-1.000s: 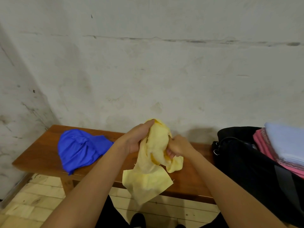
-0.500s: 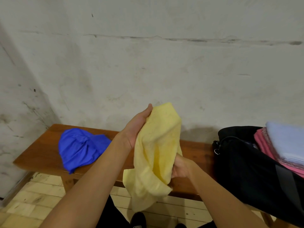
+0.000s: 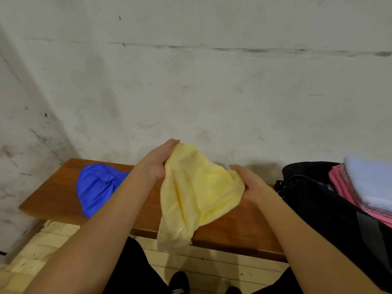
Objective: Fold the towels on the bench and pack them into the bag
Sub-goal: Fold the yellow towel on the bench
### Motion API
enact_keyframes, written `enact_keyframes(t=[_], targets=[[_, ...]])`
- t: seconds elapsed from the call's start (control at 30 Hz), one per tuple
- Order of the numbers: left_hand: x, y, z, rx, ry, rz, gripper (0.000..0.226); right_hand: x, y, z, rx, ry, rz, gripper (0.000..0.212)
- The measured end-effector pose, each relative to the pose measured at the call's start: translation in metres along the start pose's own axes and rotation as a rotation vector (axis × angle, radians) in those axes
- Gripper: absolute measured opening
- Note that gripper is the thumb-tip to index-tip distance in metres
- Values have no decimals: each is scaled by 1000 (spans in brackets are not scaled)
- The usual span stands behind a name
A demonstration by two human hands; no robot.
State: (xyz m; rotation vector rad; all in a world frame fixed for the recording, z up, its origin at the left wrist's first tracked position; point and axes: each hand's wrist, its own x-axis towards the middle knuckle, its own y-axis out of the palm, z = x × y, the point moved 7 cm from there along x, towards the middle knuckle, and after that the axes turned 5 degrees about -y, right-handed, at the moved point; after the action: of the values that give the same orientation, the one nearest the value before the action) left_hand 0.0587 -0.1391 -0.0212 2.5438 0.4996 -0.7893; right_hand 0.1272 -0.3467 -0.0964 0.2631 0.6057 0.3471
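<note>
Above bench [image 3: 233, 232], yellow towel [image 3: 197, 194] stretched between left hand [image 3: 158, 161] and right hand [image 3: 250, 183].

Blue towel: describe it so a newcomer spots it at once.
Find the wooden bench against the wall. On its left end lies the blue towel, crumpled and unfolded, its edge drooping over the front. It is the only blue cloth; the yellow towel is held in hands.

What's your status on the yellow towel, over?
Left hand and right hand both grip the crumpled yellow cloth towel above the brown wooden bench. Unfolded. Blue towel waiting. Nothing in the way.
</note>
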Motion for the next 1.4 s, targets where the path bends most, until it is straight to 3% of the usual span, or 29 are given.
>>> enact_keyframes(t=[0.1, 0.17, 0.27, 0.37, 0.5, 0.6, 0.73, 0.83, 1.0, 1.13, 1.3, 1.4], targets=[[15, -28, -1, 31, -64, -98, 11, -1, -10, 30, 177, -158, -37, 21], [23, -44, -3, 58, -82, -133, 11, -3, -8, 38, 149, -190, 33, 23], [34, -66, -3, 133, -95, -171, 9, 5, -12, 26, -269, -129, 141, 29], [46, -98, -4, 241, -37, -313, 14, 13, -20, 14, -515, -88, 83, 33], [53, -126, 2, 310, 16, -393, 38, 21, -27, 14, -360, -185, -107, 39], [50, -135, 0, 336, 127, -439, 35, 17, -17, 16, -194, -250, -56, 16], [49, -140, -6, 314, 199, -415, 39, 15, -2, 2, -273, -126, 74, 30], [49, -139, -13, 300, 222, -419, 38, 11, 9, -19, -476, 13, 305, 52], [43, -143, -18, 301, 281, -431, 36, 3, 10, -39, -646, 88, 478, 42], [45, -148, -13, 319, 236, -414, 38, 1, 2, -31, -655, 81, 445, 46], [43, -147, -10, 292, 141, -357, 34, 0, 2, -1, -508, -96, 296, 26], [38, -136, -20, 235, 164, -193, 36, 5, -1, 10, -528, -115, 203, 41]])
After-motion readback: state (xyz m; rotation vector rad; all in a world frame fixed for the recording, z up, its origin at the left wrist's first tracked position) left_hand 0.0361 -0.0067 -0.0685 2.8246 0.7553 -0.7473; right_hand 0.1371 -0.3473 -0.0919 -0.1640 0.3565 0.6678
